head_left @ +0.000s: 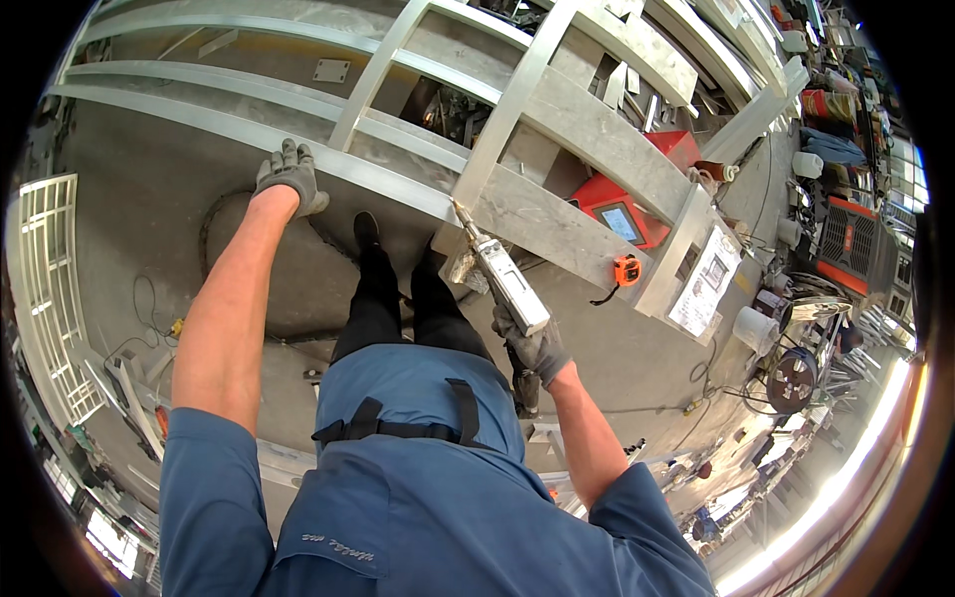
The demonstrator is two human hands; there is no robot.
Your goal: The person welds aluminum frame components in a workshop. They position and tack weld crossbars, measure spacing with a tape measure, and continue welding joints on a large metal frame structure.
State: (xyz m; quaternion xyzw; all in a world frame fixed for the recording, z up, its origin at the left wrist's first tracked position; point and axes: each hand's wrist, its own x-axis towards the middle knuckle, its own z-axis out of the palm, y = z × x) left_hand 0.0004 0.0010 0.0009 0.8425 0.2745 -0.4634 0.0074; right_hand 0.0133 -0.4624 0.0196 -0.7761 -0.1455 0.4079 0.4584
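Note:
Across the top of the head view lies a frame of silvery metal bars (388,181). My left hand (287,179), in a grey glove, rests on the frame's near bar with its fingers stretched out and the thumb apart. A silver handheld welding gun (509,284) is in my right hand (537,348), also gloved, its fingers wrapped round the grip. The gun points up and left. Its narrow tip is at the corner where the near bar meets a crosspiece; whether it touches the metal cannot be made out.
An orange tape measure (627,270) and a paper drawing (708,279) lie on the frame's right end. Beyond the bars stands a red box with a screen (622,217). Cables run over the floor (328,289). A white lattice panel (50,289) stands left; buckets and a wire spool (793,380) are right.

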